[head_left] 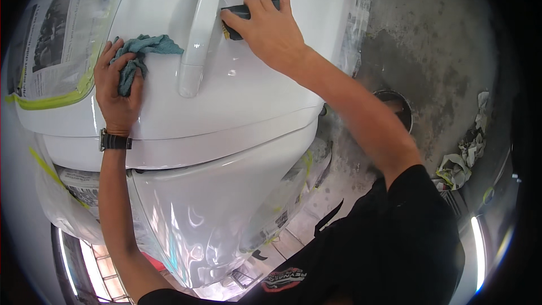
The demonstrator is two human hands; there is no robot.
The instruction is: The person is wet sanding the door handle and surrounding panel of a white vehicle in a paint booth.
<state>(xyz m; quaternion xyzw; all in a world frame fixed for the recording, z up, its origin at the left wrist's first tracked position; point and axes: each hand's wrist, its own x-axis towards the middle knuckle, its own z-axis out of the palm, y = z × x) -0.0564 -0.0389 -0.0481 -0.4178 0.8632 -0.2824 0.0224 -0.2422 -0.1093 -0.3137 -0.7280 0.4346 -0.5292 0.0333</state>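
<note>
A white, glossy vehicle door (243, 104) is in front of me, with a white door handle (199, 39) running up its middle. My left hand (116, 93) is left of the handle, its fingers curled over a crumpled teal cloth (155, 44) against the panel. One end of the cloth reaches toward the handle. Just right of the handle, my right hand (271, 31) grips a black block (233, 34) with a yellow strip along its edge. That block lies against the panel, and its underside is hidden. My right index finger sticks up, away from it.
Newspaper and plastic (56, 39) cover the window at upper left, edged with yellow-green tape (53, 103). More masking paper (359, 17) lines the door's right edge. A dark round container (398, 107) stands on the stained floor (435, 34) to the right, near crumpled paper (454, 169).
</note>
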